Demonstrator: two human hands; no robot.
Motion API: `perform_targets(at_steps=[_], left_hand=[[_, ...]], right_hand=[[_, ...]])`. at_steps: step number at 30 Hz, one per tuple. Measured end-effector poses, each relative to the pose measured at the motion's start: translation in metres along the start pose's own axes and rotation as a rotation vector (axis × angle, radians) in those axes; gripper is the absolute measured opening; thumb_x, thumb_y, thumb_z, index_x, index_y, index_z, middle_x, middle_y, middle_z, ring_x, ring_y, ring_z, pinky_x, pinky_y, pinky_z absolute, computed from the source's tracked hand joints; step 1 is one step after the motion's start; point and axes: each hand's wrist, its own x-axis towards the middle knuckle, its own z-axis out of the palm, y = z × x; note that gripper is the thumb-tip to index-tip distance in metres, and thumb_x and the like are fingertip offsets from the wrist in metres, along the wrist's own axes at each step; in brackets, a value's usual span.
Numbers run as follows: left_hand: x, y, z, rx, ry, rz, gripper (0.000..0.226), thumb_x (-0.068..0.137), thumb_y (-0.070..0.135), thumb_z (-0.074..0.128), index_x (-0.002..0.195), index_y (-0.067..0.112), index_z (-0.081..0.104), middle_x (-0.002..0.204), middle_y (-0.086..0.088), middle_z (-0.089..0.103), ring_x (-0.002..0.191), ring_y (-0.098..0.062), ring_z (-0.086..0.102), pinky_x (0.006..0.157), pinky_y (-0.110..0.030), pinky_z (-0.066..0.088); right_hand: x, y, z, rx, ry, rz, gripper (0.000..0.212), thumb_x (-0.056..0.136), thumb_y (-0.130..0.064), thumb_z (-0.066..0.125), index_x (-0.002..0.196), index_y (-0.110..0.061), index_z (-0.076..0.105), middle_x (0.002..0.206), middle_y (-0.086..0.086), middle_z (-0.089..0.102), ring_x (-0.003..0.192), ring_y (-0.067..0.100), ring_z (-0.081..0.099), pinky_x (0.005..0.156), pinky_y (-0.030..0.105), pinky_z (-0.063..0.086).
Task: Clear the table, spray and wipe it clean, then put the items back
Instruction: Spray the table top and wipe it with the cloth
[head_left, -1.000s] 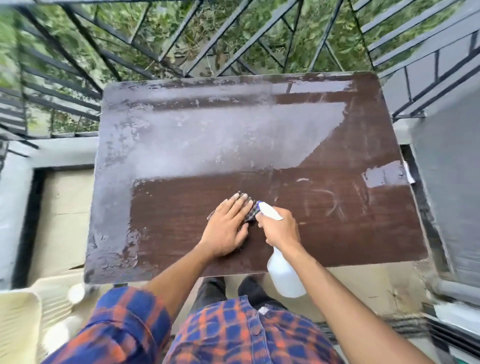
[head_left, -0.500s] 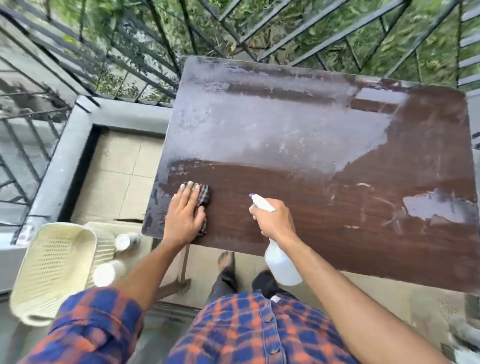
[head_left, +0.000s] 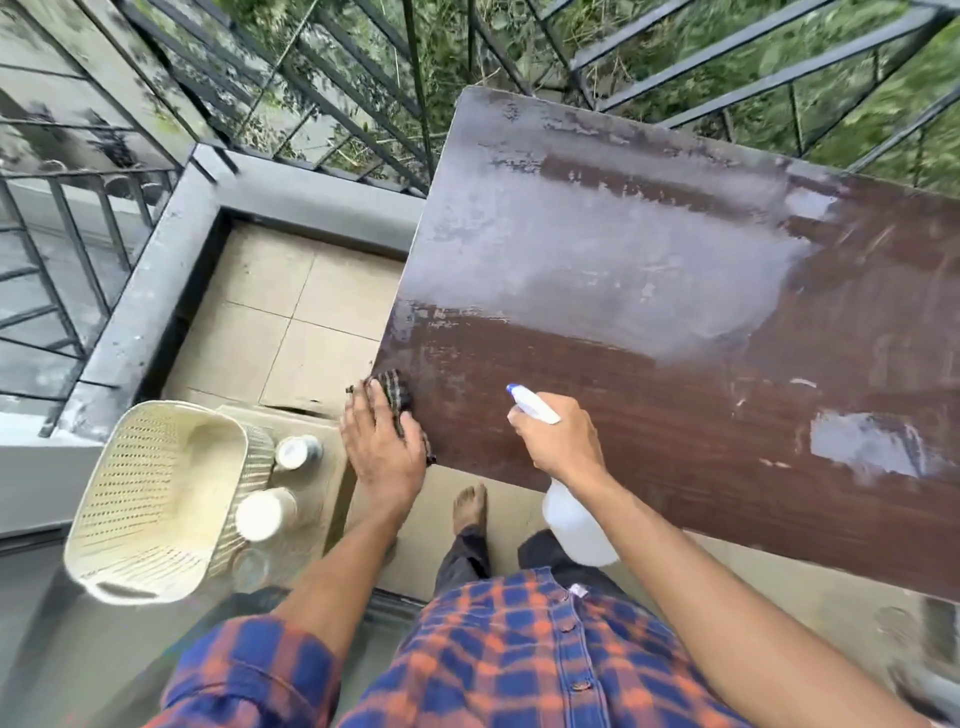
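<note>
A dark brown wooden table (head_left: 675, 395) fills the right half of the view; its far part is pale and wet, its near strip darker. My left hand (head_left: 382, 447) lies flat on a dark checked cloth (head_left: 396, 397) at the table's near left corner, the cloth hanging partly over the edge. My right hand (head_left: 558, 439) grips a white spray bottle (head_left: 576, 514) by its neck above the table's near edge. The blue-tipped nozzle points left and the bottle's body hangs below the hand.
A cream perforated basket (head_left: 156, 499) lies on a low surface at the left, with two white-lidded jars (head_left: 280, 483) and a clear glass (head_left: 249, 564) beside it. Black railings (head_left: 363, 104) and a grey ledge border the tiled balcony floor. My bare foot (head_left: 470, 506) stands under the table's edge.
My left hand has slid the cloth leftward along the near strip, from the middle to the table's left corner. The right hand with the bottle stayed near the front edge. My view has turned left.
</note>
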Motion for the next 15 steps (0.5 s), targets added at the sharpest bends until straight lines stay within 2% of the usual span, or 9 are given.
perform_targets(at_steps=[3,6,10,13,15], left_hand=[[-0.019,0.028,0.008,-0.065,-0.012,-0.122,0.065,0.099,0.035,0.038,0.156,0.006,0.027,0.162,-0.019,0.025,0.149,-0.036,0.021,0.121,-0.055,0.017],[-0.055,0.066,0.021,-0.085,-0.037,-0.042,0.065,0.100,0.034,0.037,0.156,0.004,0.023,0.163,-0.020,0.021,0.150,-0.037,0.019,0.121,-0.054,0.017],[-0.102,0.101,0.039,-0.001,-0.246,0.261,0.067,0.101,0.039,0.033,0.158,0.006,0.018,0.166,-0.018,0.013,0.153,-0.035,0.008,0.122,-0.050,0.013],[-0.114,0.123,0.059,0.108,-0.413,0.577,0.069,0.099,0.041,0.033,0.157,0.006,0.021,0.165,-0.019,0.016,0.154,-0.033,-0.001,0.121,-0.048,0.011],[-0.116,0.140,0.067,0.246,-0.535,0.792,0.073,0.098,0.041,0.035,0.158,0.006,0.012,0.165,-0.020,0.011,0.153,-0.035,-0.011,0.124,-0.048,0.001]], right_hand=[[-0.004,0.002,0.001,0.029,0.035,0.018,0.020,0.079,-0.042,0.060,0.068,-0.026,0.060,0.061,-0.001,0.061,0.068,0.037,0.067,0.063,0.040,0.052],[-0.007,0.008,-0.002,0.067,0.076,0.048,0.025,0.078,-0.042,0.061,0.077,-0.018,0.067,0.068,0.002,0.069,0.071,0.039,0.069,0.067,0.047,0.058],[-0.013,0.019,-0.011,0.126,0.128,0.091,0.024,0.081,-0.039,0.063,0.082,-0.016,0.071,0.072,0.006,0.073,0.075,0.036,0.071,0.071,0.046,0.059],[-0.018,0.035,-0.029,0.224,0.218,0.178,0.012,0.078,-0.036,0.068,0.079,-0.028,0.077,0.071,-0.003,0.074,0.080,0.028,0.072,0.078,0.042,0.058],[-0.020,0.049,-0.042,0.272,0.271,0.223,0.010,0.074,-0.039,0.068,0.076,-0.033,0.077,0.070,-0.005,0.073,0.080,0.028,0.072,0.079,0.044,0.058]])
